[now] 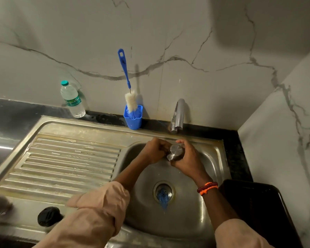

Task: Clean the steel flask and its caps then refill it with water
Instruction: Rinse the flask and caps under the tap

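1. head view: both hands meet over the sink (pixel 213 158) basin, just below the tap (pixel 177 115).
2. right hand (pixel 188 161) curls round the steel flask (pixel 175 153), its flat end facing the camera.
3. left hand (pixel 156 151) has its fingers clenched against the flask's side.
4. a blue bottle brush (pixel 127 83) stands in a blue holder (pixel 133 119); a black cap (pixel 47 216) lies on the drainboard.

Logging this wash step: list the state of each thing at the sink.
Steel cap: held over the basin by both hands.
Left hand: grips the cap.
Right hand: grips the cap.
Tap: no stream visible.
Bottle brush: upright in blue holder.
Water bottle: capped, upright.
Black cap: lying on drainboard.
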